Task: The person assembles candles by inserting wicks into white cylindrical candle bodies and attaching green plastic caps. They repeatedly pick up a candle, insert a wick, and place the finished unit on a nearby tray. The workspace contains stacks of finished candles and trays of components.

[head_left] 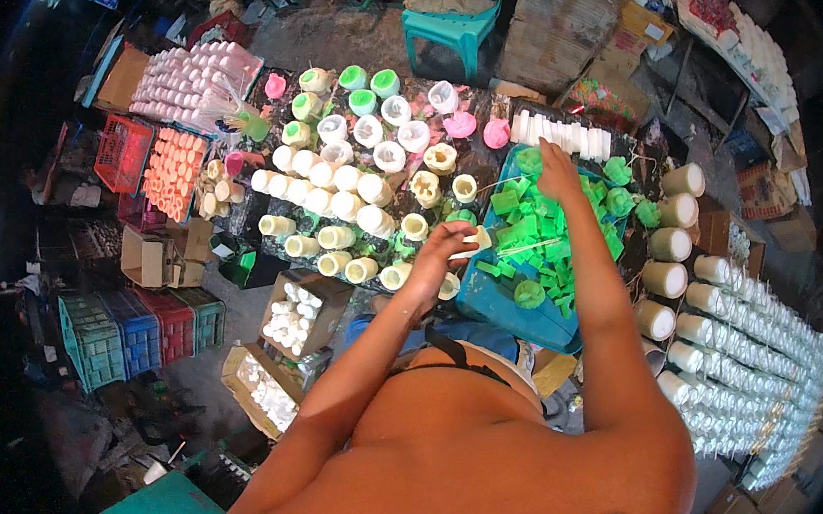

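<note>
Mostly, the dark worktable (489, 172) is covered by pale molds (348, 179) and a blue tray (483, 296) of green chunks (515, 233). The room's rim is swallowed by darkness. Over the tray's left edge, a cream piece (473, 241) is pinched in the left hand's (431, 261) curled fingers; by white cylinders (572, 138), the right hand's (558, 175) grip cannot be made out.

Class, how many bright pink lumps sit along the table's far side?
3: one pink lump near the far left corner, then a second and third left of the white sticks. None appears hidden.
</note>
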A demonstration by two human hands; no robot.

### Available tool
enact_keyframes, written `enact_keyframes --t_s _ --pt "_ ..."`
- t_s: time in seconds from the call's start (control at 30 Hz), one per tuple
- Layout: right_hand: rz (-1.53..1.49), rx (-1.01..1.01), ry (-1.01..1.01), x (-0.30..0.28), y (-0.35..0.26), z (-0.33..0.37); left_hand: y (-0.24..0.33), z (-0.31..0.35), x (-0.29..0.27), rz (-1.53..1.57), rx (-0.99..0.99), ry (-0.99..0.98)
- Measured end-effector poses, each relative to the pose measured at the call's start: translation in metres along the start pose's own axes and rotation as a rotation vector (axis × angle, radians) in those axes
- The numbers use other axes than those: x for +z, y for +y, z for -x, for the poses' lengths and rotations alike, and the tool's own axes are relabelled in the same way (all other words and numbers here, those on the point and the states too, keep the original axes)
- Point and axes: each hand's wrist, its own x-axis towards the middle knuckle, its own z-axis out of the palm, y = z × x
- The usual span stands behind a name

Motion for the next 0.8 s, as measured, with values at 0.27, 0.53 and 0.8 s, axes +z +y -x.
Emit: enact_keyframes --t_s 0.27,0.53,0.8 --pt "-0.896 0.309 -0.288 -0.08 -0.142 0.147 0.032 0.001 0.044 -0.35 0.467 -0.208" --pt "-1.742 0.461 0.387 -0.109 -0.227 0.163 -0.037 -0.051 0.077 -0.553 0.557 -0.109" --pt "-0.936 0.076 0.364 -0.109 -0.213 0.145 0.052 -0.017 0.118 0.083 0.271 -0.12"
